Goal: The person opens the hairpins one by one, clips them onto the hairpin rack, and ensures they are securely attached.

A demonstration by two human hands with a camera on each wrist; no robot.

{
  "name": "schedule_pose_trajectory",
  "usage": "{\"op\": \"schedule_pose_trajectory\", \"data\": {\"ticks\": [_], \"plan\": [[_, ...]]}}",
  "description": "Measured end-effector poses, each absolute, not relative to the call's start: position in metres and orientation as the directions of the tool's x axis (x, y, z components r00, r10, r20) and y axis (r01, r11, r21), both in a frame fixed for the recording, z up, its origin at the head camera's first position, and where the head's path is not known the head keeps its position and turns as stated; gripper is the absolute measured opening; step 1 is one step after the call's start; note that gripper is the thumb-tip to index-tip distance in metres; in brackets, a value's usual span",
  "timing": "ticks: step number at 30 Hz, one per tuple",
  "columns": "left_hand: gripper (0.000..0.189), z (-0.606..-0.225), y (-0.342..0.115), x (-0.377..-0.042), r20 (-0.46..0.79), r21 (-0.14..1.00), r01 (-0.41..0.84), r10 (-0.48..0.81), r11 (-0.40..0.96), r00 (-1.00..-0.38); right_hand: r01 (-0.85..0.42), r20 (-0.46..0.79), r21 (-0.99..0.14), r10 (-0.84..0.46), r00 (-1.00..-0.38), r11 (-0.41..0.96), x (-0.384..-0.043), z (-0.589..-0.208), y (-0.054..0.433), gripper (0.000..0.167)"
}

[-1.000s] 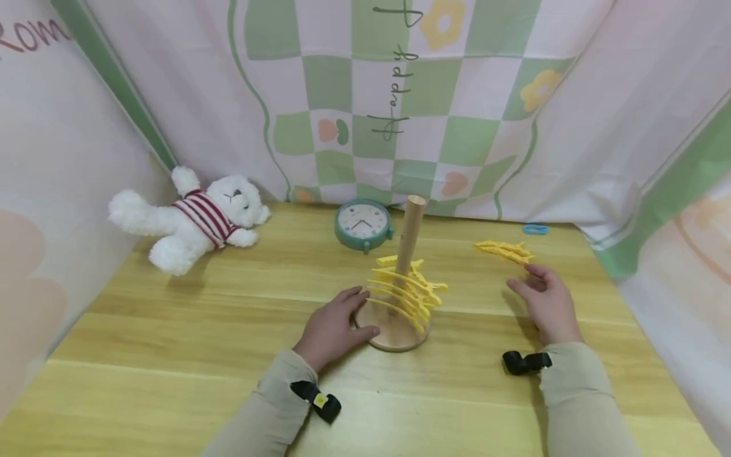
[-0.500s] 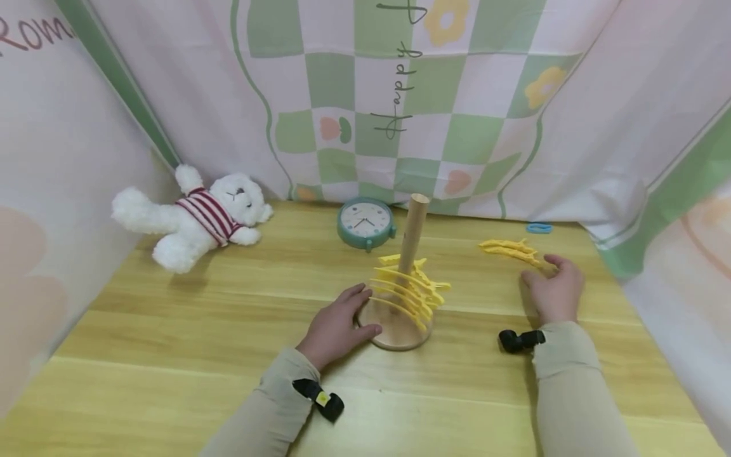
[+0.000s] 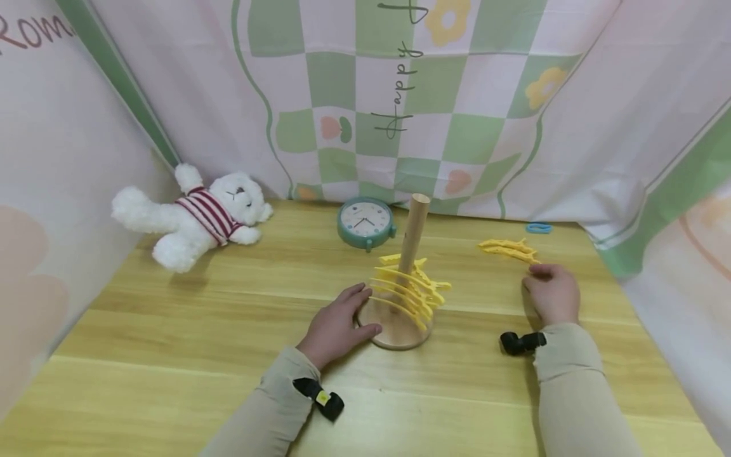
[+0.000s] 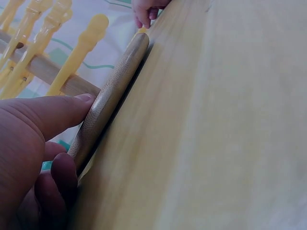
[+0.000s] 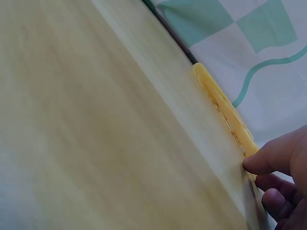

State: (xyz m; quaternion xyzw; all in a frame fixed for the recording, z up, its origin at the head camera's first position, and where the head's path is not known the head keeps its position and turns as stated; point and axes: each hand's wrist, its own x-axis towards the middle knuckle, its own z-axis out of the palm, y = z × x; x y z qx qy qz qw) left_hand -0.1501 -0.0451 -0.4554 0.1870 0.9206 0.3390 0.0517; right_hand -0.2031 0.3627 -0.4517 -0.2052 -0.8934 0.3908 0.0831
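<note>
Checked cloth [image 3: 331,79] backs the table [image 3: 200,343], where the left hand [image 3: 334,327] grips the base [image 3: 396,335] of a wooden stand [image 3: 415,222] bearing yellow clips [image 4: 82,47], seemingly to steady it, while the right hand [image 3: 554,297] pinches a loose clip [image 5: 225,108] farther right.

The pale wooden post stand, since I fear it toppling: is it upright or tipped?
Upright: the pale wooden post stand has its round base flat on the yellow wood-grain table, its post rising above.
</note>
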Motion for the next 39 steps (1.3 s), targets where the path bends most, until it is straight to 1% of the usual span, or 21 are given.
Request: {"op": "schedule_pose_trajectory", "data": {"ticks": [3, 9, 12, 17, 22, 28, 33, 36, 39], "plan": [[0.073, -0.457, -0.045, -0.151, 0.029, 0.644, 0.307, 0.379, 0.701, -0.925, 0.312, -0.023, -0.742, 0.443, -0.896, 0.593, -0.203, -0.45, 0.362, 0.049], [0.074, -0.459, -0.044, -0.153, 0.026, 0.642, 0.309, 0.383, 0.702, -0.923, 0.348, -0.082, -0.798, 0.483, -0.872, 0.492, -0.201, -0.446, 0.362, 0.067], [0.073, -0.458, -0.043, -0.153, 0.024, 0.644, 0.308, 0.385, 0.7, -0.923, 0.347, -0.087, -0.788, 0.466, -0.88, 0.508, -0.202, -0.446, 0.36, 0.071], [0.073, -0.458, -0.043, -0.152, 0.017, 0.645, 0.305, 0.386, 0.701, -0.923, 0.328, -0.061, -0.73, 0.421, -0.905, 0.6, -0.205, -0.448, 0.36, 0.063], [0.073, -0.458, -0.042, -0.153, 0.009, 0.632, 0.305, 0.386, 0.712, -0.922, 0.342, -0.079, -0.73, 0.424, -0.902, 0.592, -0.207, -0.45, 0.363, 0.06], [0.073, -0.456, -0.042, -0.153, 0.007, 0.626, 0.307, 0.388, 0.717, -0.922, 0.325, -0.06, -0.723, 0.413, -0.909, 0.61, -0.21, -0.45, 0.366, 0.059], [0.072, -0.454, -0.043, -0.152, 0.008, 0.629, 0.306, 0.387, 0.715, -0.922, 0.315, -0.022, -0.714, 0.43, -0.903, 0.625, -0.21, -0.455, 0.365, 0.046], [0.073, -0.454, -0.044, -0.152, 0.01, 0.629, 0.305, 0.385, 0.715, -0.923, 0.281, 0.03, -0.701, 0.421, -0.907, 0.655, -0.208, -0.457, 0.364, 0.037], [0.073, -0.455, -0.046, -0.152, 0.01, 0.629, 0.304, 0.383, 0.715, -0.924, 0.243, 0.054, -0.703, 0.391, -0.919, 0.669, -0.202, -0.456, 0.362, 0.033]]}}
